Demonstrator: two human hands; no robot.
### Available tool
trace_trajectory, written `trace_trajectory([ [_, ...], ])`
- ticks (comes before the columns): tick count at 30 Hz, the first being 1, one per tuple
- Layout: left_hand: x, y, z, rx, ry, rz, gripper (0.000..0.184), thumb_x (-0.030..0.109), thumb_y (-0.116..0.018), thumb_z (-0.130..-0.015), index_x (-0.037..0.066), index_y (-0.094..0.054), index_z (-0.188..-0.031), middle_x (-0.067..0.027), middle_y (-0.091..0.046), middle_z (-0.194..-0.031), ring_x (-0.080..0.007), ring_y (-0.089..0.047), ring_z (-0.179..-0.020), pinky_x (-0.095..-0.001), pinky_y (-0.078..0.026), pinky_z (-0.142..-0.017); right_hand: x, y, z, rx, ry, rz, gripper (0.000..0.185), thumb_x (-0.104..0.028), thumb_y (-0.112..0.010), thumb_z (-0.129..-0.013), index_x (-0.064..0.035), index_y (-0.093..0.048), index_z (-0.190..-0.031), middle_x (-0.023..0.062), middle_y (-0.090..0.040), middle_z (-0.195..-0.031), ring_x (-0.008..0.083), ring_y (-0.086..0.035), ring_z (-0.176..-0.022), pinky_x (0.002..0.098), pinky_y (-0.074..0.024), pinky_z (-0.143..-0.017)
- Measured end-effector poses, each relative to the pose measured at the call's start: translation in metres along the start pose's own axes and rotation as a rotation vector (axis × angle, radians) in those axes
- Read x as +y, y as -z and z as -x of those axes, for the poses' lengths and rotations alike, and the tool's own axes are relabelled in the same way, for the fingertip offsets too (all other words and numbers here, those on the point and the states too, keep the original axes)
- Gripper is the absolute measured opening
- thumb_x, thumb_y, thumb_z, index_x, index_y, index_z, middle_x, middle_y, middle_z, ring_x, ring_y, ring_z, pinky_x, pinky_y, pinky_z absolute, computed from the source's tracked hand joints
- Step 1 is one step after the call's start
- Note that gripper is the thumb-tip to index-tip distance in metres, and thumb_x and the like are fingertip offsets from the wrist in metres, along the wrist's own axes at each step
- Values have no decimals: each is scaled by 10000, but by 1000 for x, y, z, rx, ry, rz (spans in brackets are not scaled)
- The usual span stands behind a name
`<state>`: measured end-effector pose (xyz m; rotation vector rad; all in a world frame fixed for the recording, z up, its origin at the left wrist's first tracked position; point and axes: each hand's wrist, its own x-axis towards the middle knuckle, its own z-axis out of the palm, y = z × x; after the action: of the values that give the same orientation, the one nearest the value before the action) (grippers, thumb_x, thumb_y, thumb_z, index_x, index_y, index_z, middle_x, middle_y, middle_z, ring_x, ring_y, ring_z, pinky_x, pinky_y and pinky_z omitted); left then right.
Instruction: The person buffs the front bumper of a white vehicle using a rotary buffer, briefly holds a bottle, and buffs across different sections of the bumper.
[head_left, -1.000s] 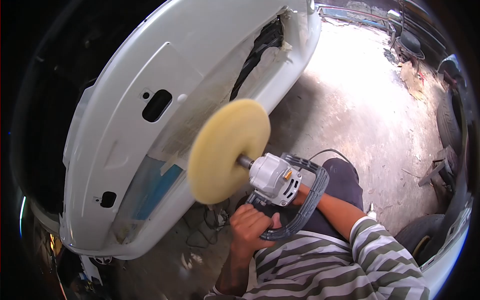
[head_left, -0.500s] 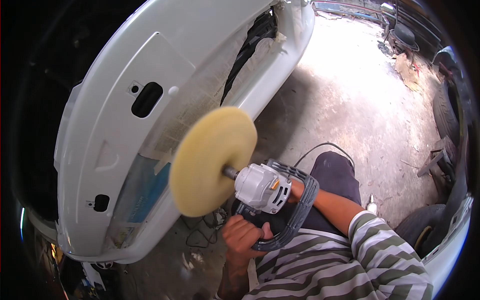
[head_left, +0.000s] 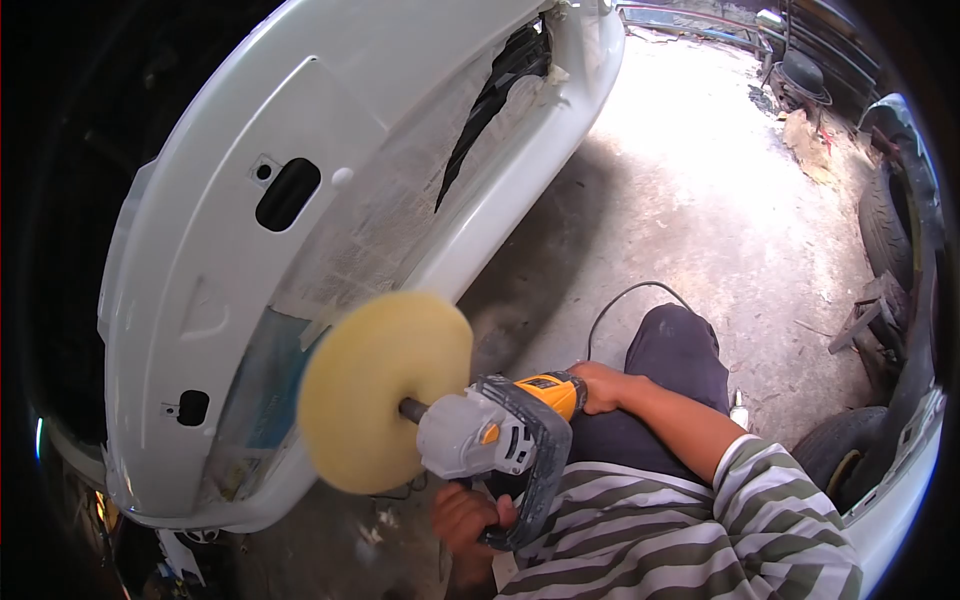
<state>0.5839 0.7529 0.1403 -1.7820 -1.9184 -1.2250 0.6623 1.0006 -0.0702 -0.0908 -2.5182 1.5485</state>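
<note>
My left hand [head_left: 468, 519] is closed round the lower end of the dark loop handle of a polisher [head_left: 462, 437], close to its grey head. My right hand [head_left: 602, 387] grips the polisher's orange rear body, near where the cord leaves it. A large round yellow foam pad [head_left: 375, 390] sits on the polisher's spindle, its face smeared by motion. Behind the pad stands a white car body panel [head_left: 215, 260] with dark oval slots. The pad overlaps the panel's lower edge in view; whether they touch, I cannot tell.
Masking paper [head_left: 345, 235] and blue sheeting [head_left: 275, 375] cover part of the panel's opening. A black cord [head_left: 632, 288] loops over the concrete floor [head_left: 690, 190] by my knee [head_left: 675, 350]. Tyres [head_left: 882, 225] and metal parts line the right side. A small bottle [head_left: 738, 412] stands near my leg.
The polisher and both hands have moved left and down, bringing the pad lower along the panel. More of the orange body and my right hand now shows.
</note>
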Motion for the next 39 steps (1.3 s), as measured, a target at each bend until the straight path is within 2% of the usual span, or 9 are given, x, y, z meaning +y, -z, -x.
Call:
trace_trajectory([
  [6, 21, -8, -32, 23, -9, 61, 283, -25, -740, -694, 89, -510, -576, -39, -497, -529, -190, -481, -461, -321, -366, -541, -29, 31, 23, -127, -225, -19, 257, -35, -652, -689, 1, -653, -943, 221, -683, -924, 417, -640, -935, 436, -511, -790],
  [8, 25, -17, -50, -85, 9, 78, 210, 19, -683, -540, 79, -483, -566, -55, -451, -513, -242, -439, -436, -331, -376, -534, -14, 26, 35, -120, -260, -69, 270, -8, -634, -696, 0, -657, -965, 216, -691, -927, 386, -661, -927, 419, -512, -780],
  [12, 29, -44, -88, -122, -20, 71, 187, 43, -668, -485, 49, -500, -568, -91, -449, -539, -284, -443, -454, -347, -373, -524, 12, 24, 52, -43, -276, -130, 293, -4, -644, -697, -8, -668, -989, 207, -696, -921, 343, -675, -913, 403, -511, -778],
  [19, 37, -109, -159, -147, 4, 29, 172, 91, -721, -584, 56, -554, -604, -146, -533, -564, -353, -532, -499, -376, -403, -519, 65, 30, 62, 1, -191, -345, 412, -42, -724, -640, -34, -679, -1050, 112, -711, -1009, 242, -657, -934, 360, -517, -811],
  [25, 36, -151, -230, -375, 100, 64, 156, 195, -712, -654, 55, -675, -711, -197, -635, -687, -404, -638, -686, -470, -502, -611, 29, 73, 62, -44, -293, -466, 411, 27, -696, -594, -57, -659, -994, 32, -655, -940, 178, -614, -919, 322, -495, -843],
  [27, 27, -158, -235, -320, 62, 84, 143, 174, -704, -627, 61, -681, -711, -201, -634, -682, -412, -635, -677, -473, -509, -625, 34, 71, 59, 153, -343, -602, 390, -12, -714, -587, -47, -662, -972, 39, -653, -894, 190, -616, -854, 337, -510, -794],
  [33, 7, -120, -174, -195, 26, 229, 160, 184, -749, -609, 79, -644, -670, -150, -610, -635, -368, -625, -635, -420, -469, -571, 26, 69, 57, 131, -318, -411, 352, -68, -750, -674, -59, -660, -1015, 43, -667, -953, 186, -633, -927, 350, -508, -843],
  [35, 0, -103, -141, -30, -92, 199, 155, 151, -750, -629, 99, -603, -631, -100, -586, -605, -324, -609, -624, -397, -443, -576, 9, 69, 47, 70, -102, -248, 372, -130, -723, -779, -75, -642, -1138, 76, -666, -1111, 230, -612, -1063, 379, -475, -932],
  [39, -12, -66, -84, 42, -105, 207, 193, 106, -744, -648, 127, -556, -608, -37, -524, -571, -252, -569, -603, -390, -403, -634, 8, 58, 40, 45, -43, 145, 423, -155, -706, -837, -78, -605, -1241, 120, -644, -1234, 230, -578, -1174, 380, -434, -1009],
])
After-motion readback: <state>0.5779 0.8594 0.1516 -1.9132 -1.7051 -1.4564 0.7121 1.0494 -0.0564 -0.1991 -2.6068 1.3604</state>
